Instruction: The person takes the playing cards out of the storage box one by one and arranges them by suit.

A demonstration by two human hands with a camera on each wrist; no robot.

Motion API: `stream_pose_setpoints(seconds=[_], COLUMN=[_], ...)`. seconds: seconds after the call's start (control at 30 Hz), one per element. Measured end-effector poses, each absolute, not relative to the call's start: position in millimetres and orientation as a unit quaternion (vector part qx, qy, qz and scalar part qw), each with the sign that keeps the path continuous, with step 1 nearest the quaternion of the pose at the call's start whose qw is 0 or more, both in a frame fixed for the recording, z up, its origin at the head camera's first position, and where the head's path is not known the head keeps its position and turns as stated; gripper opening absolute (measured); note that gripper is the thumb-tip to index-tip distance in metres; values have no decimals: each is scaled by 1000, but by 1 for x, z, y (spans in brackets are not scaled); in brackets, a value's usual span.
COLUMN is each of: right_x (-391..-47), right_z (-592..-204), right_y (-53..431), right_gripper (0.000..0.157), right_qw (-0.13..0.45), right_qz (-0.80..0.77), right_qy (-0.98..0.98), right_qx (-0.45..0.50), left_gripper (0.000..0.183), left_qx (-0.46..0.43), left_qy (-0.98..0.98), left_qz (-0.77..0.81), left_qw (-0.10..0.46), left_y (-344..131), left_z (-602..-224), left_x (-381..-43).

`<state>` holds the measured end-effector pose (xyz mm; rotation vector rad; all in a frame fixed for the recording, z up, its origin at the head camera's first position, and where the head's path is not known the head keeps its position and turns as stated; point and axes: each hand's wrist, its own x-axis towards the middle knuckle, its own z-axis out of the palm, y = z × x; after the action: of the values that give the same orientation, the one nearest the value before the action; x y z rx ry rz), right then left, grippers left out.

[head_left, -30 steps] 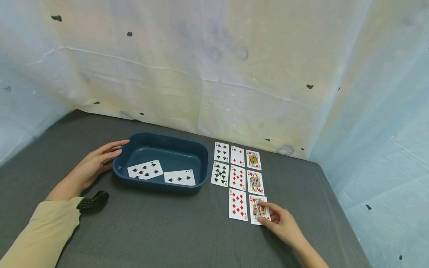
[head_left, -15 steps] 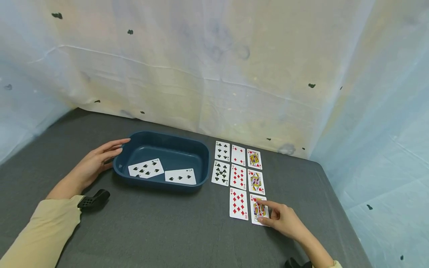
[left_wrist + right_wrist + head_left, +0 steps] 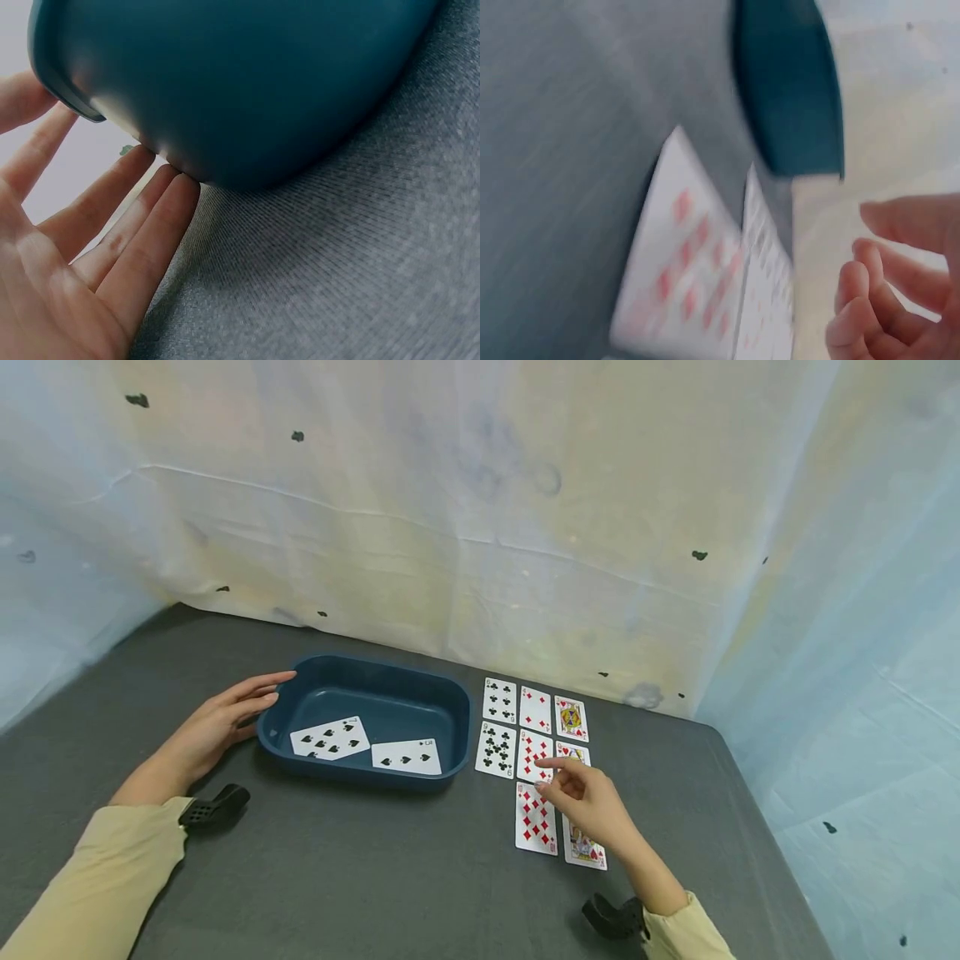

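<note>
Draped pale sheeting backs a dark grey cloth-covered table, and the landmark on it is a dark blue rounded plastic tray. At the tray's left wall the left hand rests with straight, relaxed fingers; the left wrist view shows their tips touching the tray's lower curve where it meets the cloth. To the right of the tray the right hand hovers over a grid of face-up playing cards, index finger stretched toward the tray and the other fingers loosely curled, holding nothing; the right wrist view is blurred. Under this hand lie the ten of diamonds card and, partly hidden by the hand, a red king card. Inside the tray lie two face-up spade cards, side by side on its floor. Beige sleeves cover both forearms, each with a black wrist-worn device near the cuff, nearer the viewer than the tray.
</note>
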<state>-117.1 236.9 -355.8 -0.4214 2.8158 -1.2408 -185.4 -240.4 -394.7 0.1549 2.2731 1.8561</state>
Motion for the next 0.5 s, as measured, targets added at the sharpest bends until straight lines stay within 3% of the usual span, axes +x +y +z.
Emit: stream_pose_setpoints(seconds=[0.5], right_x=[-161], right_z=[-336], right_y=[138], right_gripper=[33], right_qw=[32], right_qz=[-526], right_qy=[833], right_qx=[-166], left_gripper=[60], left_qx=[44], left_qy=[769], left_qz=[630], left_qw=[99], left_y=[-238], left_z=[-394], left_x=[-185])
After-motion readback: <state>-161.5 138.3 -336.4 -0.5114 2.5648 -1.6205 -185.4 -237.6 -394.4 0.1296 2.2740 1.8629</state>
